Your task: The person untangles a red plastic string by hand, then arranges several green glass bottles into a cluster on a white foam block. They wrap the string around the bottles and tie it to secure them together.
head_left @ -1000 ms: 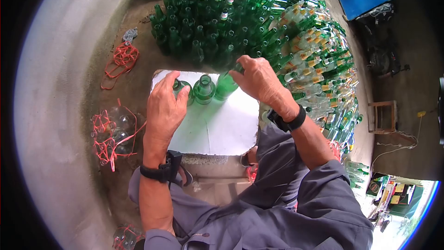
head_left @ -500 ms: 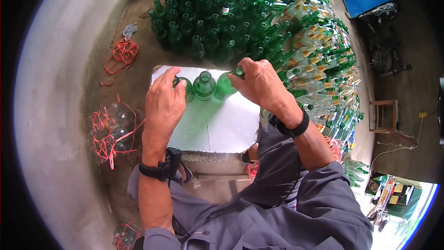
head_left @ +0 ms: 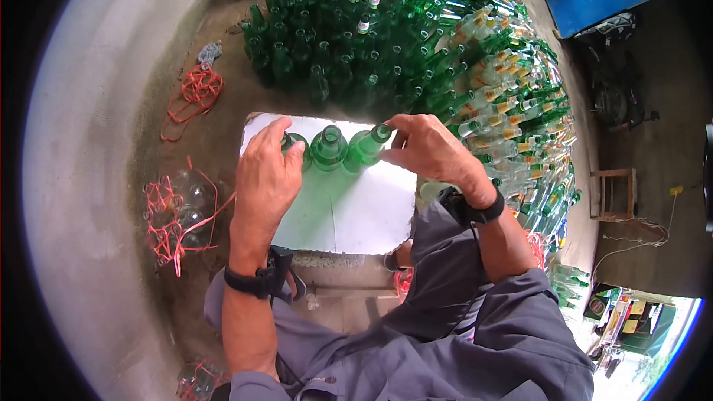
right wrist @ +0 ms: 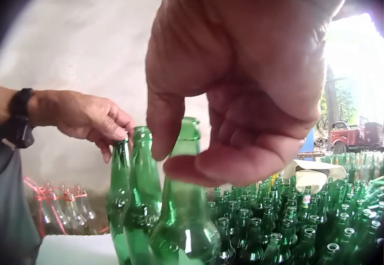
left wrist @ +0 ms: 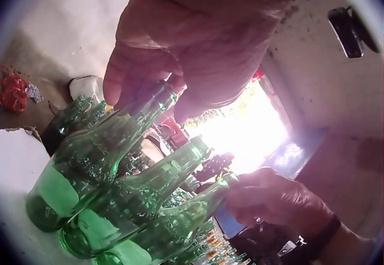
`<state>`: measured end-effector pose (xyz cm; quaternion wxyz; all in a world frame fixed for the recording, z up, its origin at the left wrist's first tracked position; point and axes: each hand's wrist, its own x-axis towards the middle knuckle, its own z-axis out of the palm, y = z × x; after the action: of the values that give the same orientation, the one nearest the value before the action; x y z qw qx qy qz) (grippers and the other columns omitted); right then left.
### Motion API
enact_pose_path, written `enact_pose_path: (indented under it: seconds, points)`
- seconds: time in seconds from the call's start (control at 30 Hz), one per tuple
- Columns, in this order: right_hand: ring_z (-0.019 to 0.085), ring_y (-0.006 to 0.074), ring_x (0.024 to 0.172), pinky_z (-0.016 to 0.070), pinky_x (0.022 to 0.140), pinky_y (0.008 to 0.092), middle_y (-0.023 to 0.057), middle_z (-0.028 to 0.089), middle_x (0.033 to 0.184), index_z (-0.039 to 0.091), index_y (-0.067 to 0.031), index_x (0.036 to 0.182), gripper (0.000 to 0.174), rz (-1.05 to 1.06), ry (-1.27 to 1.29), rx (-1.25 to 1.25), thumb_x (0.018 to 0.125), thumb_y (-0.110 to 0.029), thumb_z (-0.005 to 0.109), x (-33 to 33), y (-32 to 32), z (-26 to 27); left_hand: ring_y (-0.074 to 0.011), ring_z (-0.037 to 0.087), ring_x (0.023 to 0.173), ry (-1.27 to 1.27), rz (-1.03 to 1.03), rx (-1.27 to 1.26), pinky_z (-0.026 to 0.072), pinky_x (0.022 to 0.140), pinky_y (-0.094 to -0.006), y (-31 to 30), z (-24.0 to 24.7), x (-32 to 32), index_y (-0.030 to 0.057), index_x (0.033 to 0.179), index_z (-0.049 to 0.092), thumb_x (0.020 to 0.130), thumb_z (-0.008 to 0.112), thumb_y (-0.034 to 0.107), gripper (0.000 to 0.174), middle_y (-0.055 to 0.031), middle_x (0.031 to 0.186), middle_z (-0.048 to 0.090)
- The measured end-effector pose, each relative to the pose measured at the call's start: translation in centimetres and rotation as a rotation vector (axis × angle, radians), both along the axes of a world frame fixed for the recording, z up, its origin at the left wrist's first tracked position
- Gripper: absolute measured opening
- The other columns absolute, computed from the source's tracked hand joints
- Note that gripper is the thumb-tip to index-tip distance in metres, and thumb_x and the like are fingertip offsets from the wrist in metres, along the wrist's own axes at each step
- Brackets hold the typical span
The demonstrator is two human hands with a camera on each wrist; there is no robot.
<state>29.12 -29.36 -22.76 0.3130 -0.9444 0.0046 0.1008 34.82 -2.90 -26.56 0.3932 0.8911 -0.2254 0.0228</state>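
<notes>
Three green bottles stand side by side on a white board (head_left: 338, 208). My left hand (head_left: 269, 178) holds the left bottle (left wrist: 90, 157) by its neck, thumb and fingers around it. The middle bottle (head_left: 329, 148) has no hand on it. At the neck of the right bottle (head_left: 362, 150) is my right hand (head_left: 438, 150), its thumb and fingers loosely bent and the bottle's mouth uncovered. In the right wrist view the fingers (right wrist: 240, 166) pass in front of that neck; whether they touch it I cannot tell.
Many green bottles (head_left: 319, 52) stand behind the board, and clear ones (head_left: 505, 96) lie to the right. Red strapping (head_left: 200, 85) and clear bottles tied with red strap (head_left: 189, 208) are on the floor at left. A wooden frame (head_left: 633, 193) stands at far right.
My right hand has shifted slightly right and down from the right bottle's top, and its fingers have loosened, uncovering the mouth. My left hand stays at the left bottle.
</notes>
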Motion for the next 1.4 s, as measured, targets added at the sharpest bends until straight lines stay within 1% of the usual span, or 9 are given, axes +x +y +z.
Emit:
enact_pose_path:
  seconds: [0.13, 0.2, 0.27, 0.37, 0.5, 0.73, 0.9, 1.13, 1.4]
  points:
    - [0.07, 0.016, 0.069, 0.0557, 0.065, 0.0309, 0.0117, 0.072, 0.077, 0.067, 0.0062, 0.115, 0.037, -0.063, 0.235, 0.262, 0.082, -0.009, 0.064, 0.7, -3.8, -0.8, -0.0421, 0.063, 0.109, 0.007, 0.004, 0.015, 0.0499, 0.094, -0.0449, -0.1, 0.3, -0.1, -0.004, 0.123, 0.06, 0.091, 0.064, 0.012, 0.036, -0.0253, 0.118, 0.066]
    - [0.072, 0.0192, 0.076, 0.0569, 0.071, 0.0306, 0.0146, 0.074, 0.086, 0.068, 0.0056, 0.115, 0.036, -0.03, 0.261, 0.139, 0.082, -0.011, 0.064, 2.8, -6.1, -3.6, -0.0419, 0.063, 0.109, -0.003, 0.011, 0.011, 0.0496, 0.095, -0.0448, -0.1, 0.2, -0.1, -0.0038, 0.123, 0.06, 0.091, 0.065, 0.012, 0.036, -0.0251, 0.118, 0.066]
    - [0.072, 0.0279, 0.094, 0.0573, 0.081, 0.0351, 0.0186, 0.073, 0.101, 0.067, 0.0047, 0.117, 0.039, 0.224, -0.029, -0.375, 0.083, -0.016, 0.066, 5.4, -9.0, -9.7, -0.0411, 0.063, 0.11, 0.016, 0.016, 0.016, 0.0493, 0.095, -0.0447, -0.2, 0.3, -0.2, -0.0032, 0.123, 0.06, 0.091, 0.065, 0.012, 0.036, -0.0246, 0.117, 0.066]
    - [0.065, 0.0356, 0.112, 0.0541, 0.093, 0.0401, 0.0222, 0.067, 0.119, 0.062, 0.0027, 0.126, 0.048, -0.003, -0.07, -0.277, 0.084, -0.019, 0.066, 8.1, -5.9, -9.7, -0.0406, 0.063, 0.108, 0.043, 0.031, 0.008, 0.0495, 0.095, -0.0448, -0.2, 0.4, -0.2, -0.0025, 0.123, 0.06, 0.091, 0.064, 0.011, 0.036, -0.0238, 0.117, 0.066]
    - [0.059, 0.0376, 0.121, 0.0492, 0.102, 0.0414, 0.0241, 0.059, 0.132, 0.046, 0.001, 0.142, 0.062, -0.017, -0.016, -0.412, 0.084, -0.015, 0.062, 12.5, -4.9, -13.1, -0.0402, 0.063, 0.107, 0.0, 0.03, 0.007, 0.0496, 0.095, -0.045, -0.2, -0.2, 0.0, -0.0019, 0.124, 0.06, 0.091, 0.064, 0.01, 0.035, -0.0232, 0.117, 0.066]
    - [0.066, 0.0429, 0.104, 0.054, 0.087, 0.0489, 0.0289, 0.068, 0.106, 0.052, 0.0026, 0.13, 0.049, -0.064, 0.103, -0.43, 0.085, -0.014, 0.062, 14.8, -5.6, -18.8, -0.0399, 0.062, 0.109, 0.061, 0.023, 0.033, 0.0496, 0.095, -0.0452, -0.2, 0.9, -0.2, -0.0036, 0.124, 0.059, 0.091, 0.063, 0.008, 0.036, -0.0234, 0.118, 0.065]
    - [0.068, 0.0445, 0.09, 0.0538, 0.079, 0.0516, 0.0297, 0.068, 0.095, 0.063, 0.0057, 0.102, 0.028, -0.093, 0.003, -0.434, 0.086, -0.018, 0.065, 14.3, -5.9, -19.8, -0.0389, 0.061, 0.112, 0.075, 0.009, 0.052, 0.0496, 0.097, -0.0449, 0.0, 0.9, -0.3, -0.0052, 0.125, 0.059, 0.09, 0.063, 0.007, 0.037, -0.0231, 0.119, 0.065]
    - [0.068, 0.0455, 0.09, 0.0541, 0.079, 0.0508, 0.0295, 0.068, 0.091, 0.067, 0.0053, 0.09, 0.031, -0.173, -0.012, -0.397, 0.088, -0.026, 0.067, 12.2, -6.7, -18.4, -0.0419, 0.062, 0.108, 0.017, 0.023, 0.024, 0.0494, 0.094, -0.0452, -0.3, 0.3, -0.1, -0.0014, 0.126, 0.058, 0.091, 0.062, 0.006, 0.037, -0.0238, 0.119, 0.065]
    - [0.068, 0.0444, 0.081, 0.0548, 0.072, 0.0503, 0.0282, 0.067, 0.08, 0.068, 0.0057, 0.081, 0.031, -0.128, -0.114, -0.454, 0.084, -0.025, 0.071, 9.1, -6.9, -10.2, -0.0429, 0.061, 0.113, 0.025, 0.023, 0.031, 0.0486, 0.098, -0.0452, -0.1, -0.4, 0.1, -0.002, 0.128, 0.057, 0.091, 0.061, 0.006, 0.038, -0.0259, 0.122, 0.064]
